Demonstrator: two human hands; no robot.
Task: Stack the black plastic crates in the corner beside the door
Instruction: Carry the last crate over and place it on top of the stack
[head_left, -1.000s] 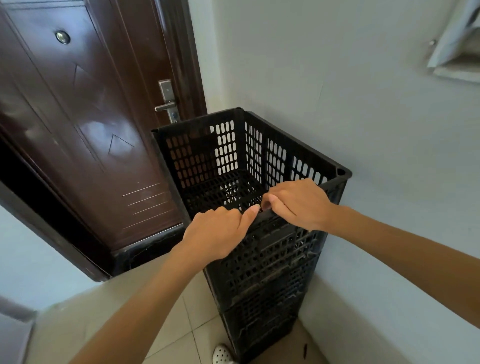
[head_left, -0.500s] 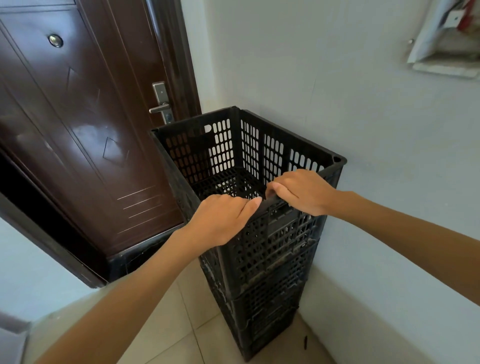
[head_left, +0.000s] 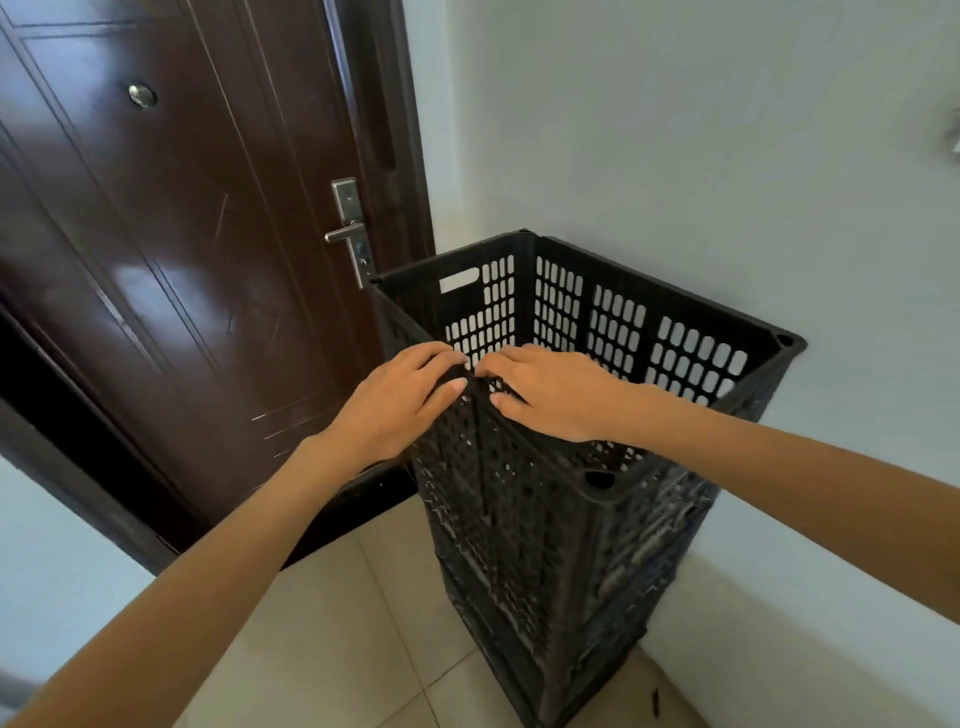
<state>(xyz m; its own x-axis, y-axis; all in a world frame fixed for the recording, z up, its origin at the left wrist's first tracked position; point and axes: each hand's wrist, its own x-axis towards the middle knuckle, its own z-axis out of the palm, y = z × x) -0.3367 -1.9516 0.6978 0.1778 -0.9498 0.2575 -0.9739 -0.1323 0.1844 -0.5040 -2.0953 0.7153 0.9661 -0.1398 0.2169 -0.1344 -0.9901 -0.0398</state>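
The tiled floor (head_left: 332, 649) nearest the camera was left bare, so open room for stepping back was offered on that side. Above it, the near corner of the top crate (head_left: 613, 322) was gripped from both sides: the left hand (head_left: 400, 402) was curled over the rim on the door side and the right hand (head_left: 550, 395) was closed over the rim on the wall side, fingertips almost meeting at the corner. This hold was probably chosen so that the crate could be nudged square onto the stack of crates (head_left: 545, 571) beneath it, whose count could not be told. The stack was set in the corner, its far side close against the wall (head_left: 701, 156), contact unclear. The brown door (head_left: 182, 260) and its handle (head_left: 345, 231) lay just beside the rim, little clearance being left there.
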